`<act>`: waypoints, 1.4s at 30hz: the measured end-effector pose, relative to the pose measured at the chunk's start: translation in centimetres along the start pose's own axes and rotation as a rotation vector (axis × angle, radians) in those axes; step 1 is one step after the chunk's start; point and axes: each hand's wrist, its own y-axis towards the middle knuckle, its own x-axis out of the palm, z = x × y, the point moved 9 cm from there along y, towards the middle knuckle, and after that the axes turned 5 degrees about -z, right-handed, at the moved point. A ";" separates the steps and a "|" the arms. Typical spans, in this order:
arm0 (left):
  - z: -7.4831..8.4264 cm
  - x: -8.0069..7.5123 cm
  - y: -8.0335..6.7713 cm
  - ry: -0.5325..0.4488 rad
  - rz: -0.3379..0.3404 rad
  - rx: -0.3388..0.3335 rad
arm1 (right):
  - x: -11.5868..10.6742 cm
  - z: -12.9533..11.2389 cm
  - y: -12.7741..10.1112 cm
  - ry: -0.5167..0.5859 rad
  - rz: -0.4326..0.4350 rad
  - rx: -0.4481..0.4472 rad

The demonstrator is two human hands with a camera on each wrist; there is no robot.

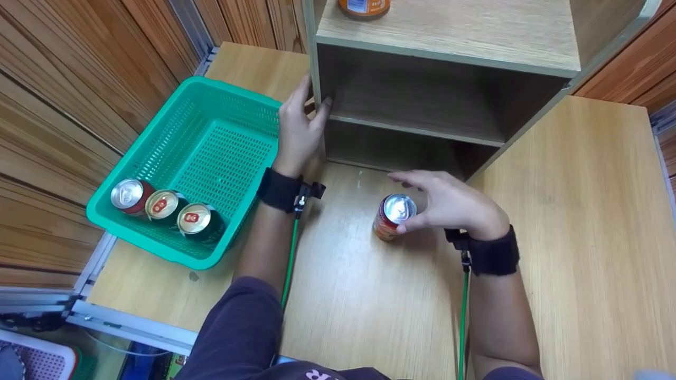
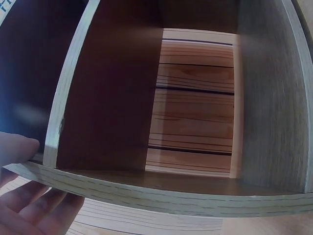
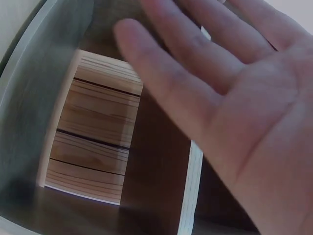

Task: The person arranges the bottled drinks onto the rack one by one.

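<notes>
Pale wood tabletop [image 1: 570, 221] runs under my forearms; nearest me, my right hand [image 1: 454, 208] hovers beside the upright orange can [image 1: 393, 217], fingers spread and straight, thumb just at its rim, nothing gripped; a careless brush here could tip it and send it rolling. Further out, my left hand [image 1: 298, 126] presses straight fingers on the shelf unit [image 1: 449, 37] at its front edge; lean harder and it may slide. Three cans sit in the green basket [image 1: 211, 100] to the left.
</notes>
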 end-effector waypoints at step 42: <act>1.3 -0.7 0.1 -0.047 0.021 0.034 | 0.0 0.3 0.4 -0.111 0.104 0.069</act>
